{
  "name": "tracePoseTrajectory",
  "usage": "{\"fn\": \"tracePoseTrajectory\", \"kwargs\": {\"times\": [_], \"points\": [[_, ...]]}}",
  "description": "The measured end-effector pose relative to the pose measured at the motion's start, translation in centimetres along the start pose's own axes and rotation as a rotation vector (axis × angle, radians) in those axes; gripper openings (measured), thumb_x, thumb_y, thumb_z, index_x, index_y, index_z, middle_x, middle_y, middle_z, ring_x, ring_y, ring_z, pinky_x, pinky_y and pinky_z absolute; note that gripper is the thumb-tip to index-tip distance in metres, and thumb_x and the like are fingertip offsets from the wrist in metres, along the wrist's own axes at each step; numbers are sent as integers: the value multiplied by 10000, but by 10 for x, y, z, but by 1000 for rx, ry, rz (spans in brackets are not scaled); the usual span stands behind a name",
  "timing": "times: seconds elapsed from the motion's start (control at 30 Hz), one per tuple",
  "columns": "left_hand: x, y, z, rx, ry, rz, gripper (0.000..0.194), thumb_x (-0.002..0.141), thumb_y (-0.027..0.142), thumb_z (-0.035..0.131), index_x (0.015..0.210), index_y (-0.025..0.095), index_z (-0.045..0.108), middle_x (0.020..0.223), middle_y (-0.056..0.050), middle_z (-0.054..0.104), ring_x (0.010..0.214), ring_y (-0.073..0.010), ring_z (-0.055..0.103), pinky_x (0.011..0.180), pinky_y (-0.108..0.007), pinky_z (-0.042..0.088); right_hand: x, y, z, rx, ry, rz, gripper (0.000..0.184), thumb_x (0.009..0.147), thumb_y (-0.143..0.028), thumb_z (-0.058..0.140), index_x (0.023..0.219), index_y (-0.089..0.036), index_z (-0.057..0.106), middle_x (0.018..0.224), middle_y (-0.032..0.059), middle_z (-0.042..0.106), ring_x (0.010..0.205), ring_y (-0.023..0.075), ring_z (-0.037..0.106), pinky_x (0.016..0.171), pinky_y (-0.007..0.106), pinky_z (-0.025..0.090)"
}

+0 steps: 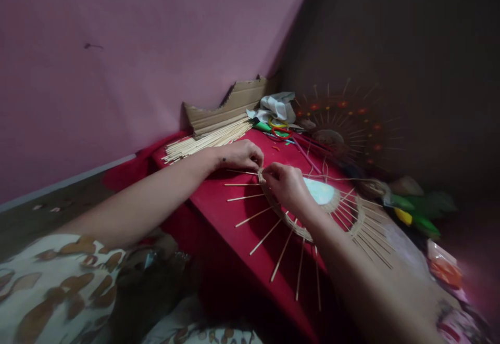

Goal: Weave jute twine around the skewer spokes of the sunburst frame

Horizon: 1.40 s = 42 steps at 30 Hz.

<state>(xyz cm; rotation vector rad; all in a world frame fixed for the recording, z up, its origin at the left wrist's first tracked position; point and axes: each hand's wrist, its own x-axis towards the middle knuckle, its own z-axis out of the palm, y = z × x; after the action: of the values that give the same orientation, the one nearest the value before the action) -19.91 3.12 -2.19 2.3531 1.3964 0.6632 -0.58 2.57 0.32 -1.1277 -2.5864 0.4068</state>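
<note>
A round piece of thin sticks woven with tan twine lies on a red-covered table, its woven band (301,231) curving towards me and its sticks (282,266) fanning outward. At its middle is a pale blue half disc (322,192). My left hand (245,154) is closed in a pinch at the band's far left edge, beside a stick. Close by, my right hand (288,183) pinches at the same edge, apparently on the twine (339,178), which runs off to the right. The fingertips hide the exact grip.
A bundle of loose sticks (211,138) lies at the back before torn cardboard (230,104). Red-handled scissors (282,133) and a crumpled cloth (278,107) sit beside it. A decorated stick wheel (344,125) leans on the dark wall. Green and yellow items (414,214) lie right.
</note>
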Motion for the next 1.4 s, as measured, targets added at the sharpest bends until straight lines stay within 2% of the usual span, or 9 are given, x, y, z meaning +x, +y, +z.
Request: {"fn": "tracePoseTrajectory", "kwargs": {"times": [0.23,0.4,0.57,0.7,0.87,0.93,1.07,1.23,1.4], "points": [[-15,6,6,191,87,166,180,843,151,535,845,199,709,815,-27,696,769,-125,607,711,-223,420,-14,-4,-4,-186,-75,60,196,853,-221,528,909,-218,716,816,63,734,742,188,643,644,261,368],[-28,11,9,402,48,233,228,903,192,495,889,221,721,828,-49,675,774,-160,568,687,-270,397,-29,-9,-23,-324,-133,57,181,865,-259,525,844,-222,702,740,50,682,663,174,579,594,275,321],[-40,14,14,492,30,216,320,941,182,418,1152,244,650,978,-75,655,839,-177,542,742,-296,388,-37,-8,-38,-378,145,-110,198,879,-272,538,793,-196,699,1035,118,626,939,239,542,706,307,392],[-44,21,19,487,38,124,281,940,244,440,1114,204,656,1019,-85,632,917,-187,542,823,-301,390,-26,-8,-36,-280,296,-294,179,889,-241,547,789,-181,682,1232,124,583,1122,260,470,897,359,384],[-37,32,29,477,123,-67,310,918,383,499,889,151,704,955,-108,651,891,-225,551,815,-350,396,-6,-16,-29,-149,190,-208,210,922,-281,514,800,-213,671,767,23,667,757,161,548,730,267,385],[-34,33,31,424,186,-138,309,914,351,502,835,135,709,916,-118,655,863,-226,560,804,-357,403,0,-17,-27,-63,158,-169,186,908,-297,535,815,-219,677,709,2,662,666,138,541,660,239,368],[-35,24,29,326,195,-135,269,910,268,491,841,137,716,893,-99,672,836,-202,590,773,-321,435,6,-9,-15,60,93,-110,157,881,-246,547,802,-208,676,700,3,679,654,128,569,629,213,360],[-47,15,24,229,188,-57,238,910,232,495,982,173,714,1052,-68,688,965,-167,614,885,-284,456,6,11,7,8,28,-31,244,905,-271,472,788,-202,675,759,32,707,689,141,586,617,218,356],[-62,16,25,125,274,-20,257,917,241,485,1002,156,712,1066,-84,681,972,-165,622,908,-294,470,5,16,14,-33,-4,4,260,919,-256,440,980,-225,691,897,53,736,810,167,638,696,237,398]]}}
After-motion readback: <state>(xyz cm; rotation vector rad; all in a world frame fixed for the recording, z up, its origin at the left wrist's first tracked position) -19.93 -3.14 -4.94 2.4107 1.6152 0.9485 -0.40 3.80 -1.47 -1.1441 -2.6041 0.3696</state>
